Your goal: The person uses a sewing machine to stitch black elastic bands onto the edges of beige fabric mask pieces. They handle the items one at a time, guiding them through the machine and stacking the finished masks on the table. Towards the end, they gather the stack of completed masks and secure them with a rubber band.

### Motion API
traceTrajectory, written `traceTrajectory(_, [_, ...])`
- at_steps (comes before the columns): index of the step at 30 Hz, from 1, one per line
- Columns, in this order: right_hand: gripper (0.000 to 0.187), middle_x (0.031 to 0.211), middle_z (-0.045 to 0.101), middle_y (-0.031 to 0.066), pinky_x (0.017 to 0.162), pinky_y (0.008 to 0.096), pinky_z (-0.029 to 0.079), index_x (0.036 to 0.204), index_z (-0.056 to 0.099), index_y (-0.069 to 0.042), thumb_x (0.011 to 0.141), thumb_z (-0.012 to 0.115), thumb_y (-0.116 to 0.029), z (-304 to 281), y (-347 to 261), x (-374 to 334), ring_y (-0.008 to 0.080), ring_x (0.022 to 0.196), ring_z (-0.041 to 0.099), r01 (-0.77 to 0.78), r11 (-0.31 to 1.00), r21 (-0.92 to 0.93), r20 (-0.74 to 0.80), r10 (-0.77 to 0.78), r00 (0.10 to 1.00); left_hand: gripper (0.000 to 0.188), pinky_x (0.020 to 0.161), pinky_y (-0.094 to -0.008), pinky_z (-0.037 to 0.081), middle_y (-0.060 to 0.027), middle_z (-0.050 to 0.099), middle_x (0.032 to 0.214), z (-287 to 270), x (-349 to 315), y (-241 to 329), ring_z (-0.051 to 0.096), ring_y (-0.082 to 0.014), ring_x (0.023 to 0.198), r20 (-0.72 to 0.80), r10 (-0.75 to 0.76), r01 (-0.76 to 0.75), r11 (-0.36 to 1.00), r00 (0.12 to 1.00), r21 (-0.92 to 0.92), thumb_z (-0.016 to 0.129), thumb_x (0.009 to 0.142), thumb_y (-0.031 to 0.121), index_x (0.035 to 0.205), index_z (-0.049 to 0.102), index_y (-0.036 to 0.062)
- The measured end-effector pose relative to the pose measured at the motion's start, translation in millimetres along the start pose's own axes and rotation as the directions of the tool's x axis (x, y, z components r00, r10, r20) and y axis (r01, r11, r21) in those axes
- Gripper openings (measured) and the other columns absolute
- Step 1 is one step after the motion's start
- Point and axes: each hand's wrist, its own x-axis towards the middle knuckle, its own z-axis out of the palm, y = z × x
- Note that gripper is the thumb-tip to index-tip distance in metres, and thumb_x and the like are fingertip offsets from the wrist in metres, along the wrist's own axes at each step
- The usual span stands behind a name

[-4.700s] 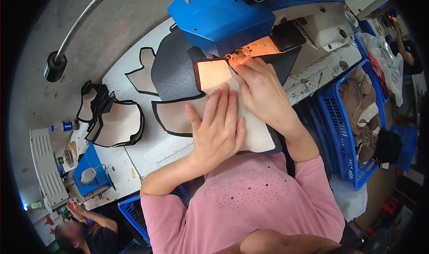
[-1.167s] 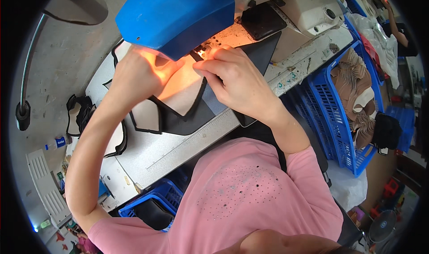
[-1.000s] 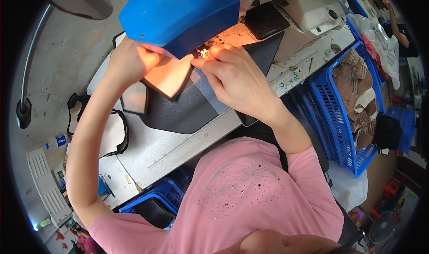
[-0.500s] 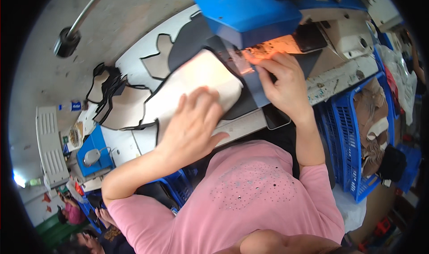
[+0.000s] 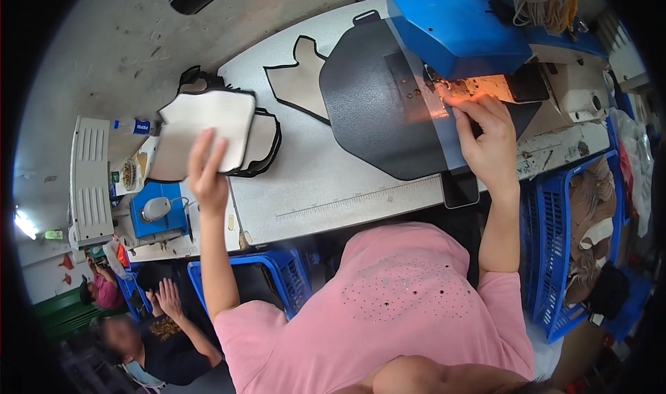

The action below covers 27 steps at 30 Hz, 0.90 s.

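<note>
My left hand (image 5: 208, 172) lies with outstretched fingers on a cream panel with black edging (image 5: 232, 120), over other edged pieces (image 5: 267, 141) at the left of the table. My right hand (image 5: 491, 134) is at the lit work area (image 5: 479, 87) under a blue sewing machine head (image 5: 454, 33). Its thumb and fingertips are pinched together; anything between them is too small to make out. Beside it a black eight-sided plate (image 5: 374, 96) covers part of the table, with a clear strip (image 5: 444, 134) along its right side.
Another edged piece (image 5: 295, 82) lies left of the plate. The white table (image 5: 312, 193) has a ruler scale near its front edge. Blue crates stand below, one (image 5: 295, 276) at left and one (image 5: 548, 255) at right holding brown pieces. A seated co-worker (image 5: 173, 345) is at lower left.
My left hand has carried the cream panel from beside the machine leftward onto the other pieces, uncovering the black plate. My right hand stays by the machine. The view has shifted.
</note>
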Motion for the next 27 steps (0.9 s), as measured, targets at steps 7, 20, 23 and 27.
traceTrajectory(7, [0.013,0.072,0.053,0.0068,0.069,0.0338,0.041,0.085,0.066,-0.005,0.075,0.059,-0.004,0.9,0.7,-0.8,0.0244,0.072,0.052,-0.020,1.000,-0.003,0.015,0.020,1.000,0.013,0.072,-0.0349,0.048,-0.0121,0.065,0.091,37.3,-32.3,12.9,0.061,-0.0299,0.086,0.260,-0.272,0.333,0.915,0.926,-0.227,0.063,0.075,0.006,0.087,0.066,0.0025])
traceTrajectory(20, [0.014,0.073,0.055,0.0068,0.070,0.0334,0.041,0.088,0.067,-0.006,0.075,0.059,-0.005,-0.1,-0.2,0.6,0.0242,0.074,0.053,-0.028,0.999,-0.017,0.027,0.028,0.999,0.032,0.074,-0.0428,0.046,-0.0157,0.058,0.106,221.9,13.9,87.0,0.057,-0.0351,0.093,0.313,-0.182,0.326,0.799,0.932,-0.506,0.061,0.075,0.024,0.099,0.057,0.0032])
traceTrajectory(23, [0.014,0.073,0.055,0.0068,0.070,0.0334,0.041,0.087,0.067,-0.006,0.075,0.059,-0.005,0.2,1.4,-0.8,0.0243,0.073,0.053,-0.028,0.999,-0.033,0.026,0.029,0.999,0.036,0.072,-0.0426,0.046,-0.0197,0.060,0.101,220.9,15.0,83.4,0.058,-0.0380,0.088,0.538,-0.165,0.439,0.786,0.827,-0.434,0.060,0.075,0.022,0.105,0.054,0.0027])
traceTrajectory(27, [0.020,0.071,0.051,0.0071,0.068,0.0304,0.040,0.095,0.067,-0.006,0.076,0.059,-0.001,0.8,1.4,-1.1,0.0216,0.070,0.051,0.003,0.999,-0.039,0.019,-0.003,1.000,0.030,0.071,-0.0426,0.046,-0.0208,0.062,0.091,210.7,3.0,80.9,0.059,-0.0392,0.086,0.427,-0.107,0.304,0.853,0.898,-0.425,0.058,0.077,0.017,0.103,0.054,0.0021])
